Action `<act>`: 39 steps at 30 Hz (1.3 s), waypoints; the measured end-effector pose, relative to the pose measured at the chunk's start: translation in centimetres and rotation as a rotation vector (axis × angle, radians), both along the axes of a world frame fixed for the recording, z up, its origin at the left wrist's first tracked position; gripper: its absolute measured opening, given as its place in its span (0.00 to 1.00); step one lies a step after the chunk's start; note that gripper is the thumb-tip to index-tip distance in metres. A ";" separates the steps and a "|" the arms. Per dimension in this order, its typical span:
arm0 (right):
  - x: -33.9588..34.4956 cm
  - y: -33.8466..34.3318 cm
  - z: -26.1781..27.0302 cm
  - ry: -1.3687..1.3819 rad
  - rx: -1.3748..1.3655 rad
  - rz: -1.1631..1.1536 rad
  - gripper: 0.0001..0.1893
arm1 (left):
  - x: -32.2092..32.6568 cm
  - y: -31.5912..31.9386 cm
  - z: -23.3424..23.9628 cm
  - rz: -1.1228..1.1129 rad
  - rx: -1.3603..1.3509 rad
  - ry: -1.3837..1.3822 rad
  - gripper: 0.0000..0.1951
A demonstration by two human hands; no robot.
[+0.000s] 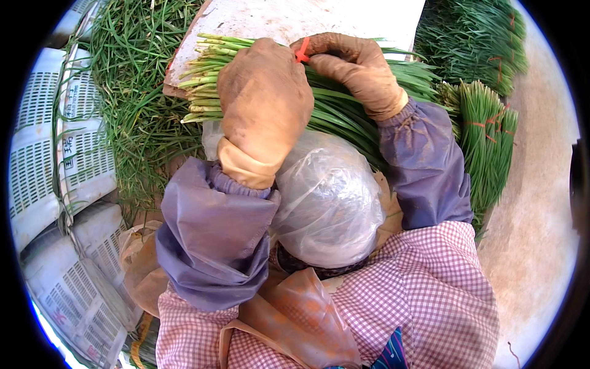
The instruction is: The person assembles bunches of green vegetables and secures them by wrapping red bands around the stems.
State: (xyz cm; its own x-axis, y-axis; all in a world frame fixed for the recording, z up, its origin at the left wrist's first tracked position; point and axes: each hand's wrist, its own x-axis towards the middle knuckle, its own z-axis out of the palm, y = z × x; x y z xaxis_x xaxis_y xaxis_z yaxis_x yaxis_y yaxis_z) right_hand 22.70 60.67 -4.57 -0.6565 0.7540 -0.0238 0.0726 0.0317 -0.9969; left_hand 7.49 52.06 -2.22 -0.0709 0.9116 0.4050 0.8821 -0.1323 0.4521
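A thick bunch of garlic chives (203,87) lies crosswise in front of me, its pale cut ends to the left and green leaves to the right. My left hand (265,97), in a soiled tan rubber glove, grips the bunch near the cut ends; its fingers are hidden beneath the hand. On the leaf side, my right hand (359,69), gloved the same way, pinches a red tie (302,50) between thumb and forefinger at the top of the bunch. Clear plastic film (327,203) covers a rounded form below the bunch, between my forearms.
Behind the bunch is a dirt-specked white board (299,20). Loose green leaves (138,92) are heaped at left, beside stacked white plastic crates (37,138) bearing writing. Bunches with red ties (488,133) stand at right, with more dark-green bunches (470,41) behind, along a pale concrete floor (534,193).
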 end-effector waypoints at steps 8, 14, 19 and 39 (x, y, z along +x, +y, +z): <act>-0.8 0.3 2.6 -0.093 0.202 -0.014 0.09 | 1.3 -0.5 1.1 0.075 0.083 0.080 0.05; -1.2 -1.5 4.4 -0.215 0.911 -0.080 0.05 | -2.8 -3.5 2.1 0.052 0.517 -0.302 0.07; -1.2 -2.8 4.2 -0.132 0.676 -0.104 0.04 | -8.0 -5.5 3.0 0.213 0.228 -0.662 0.06; -1.7 -2.8 3.8 -0.162 0.514 -0.040 0.03 | -10.4 -4.6 2.6 -0.001 -0.171 -0.323 0.11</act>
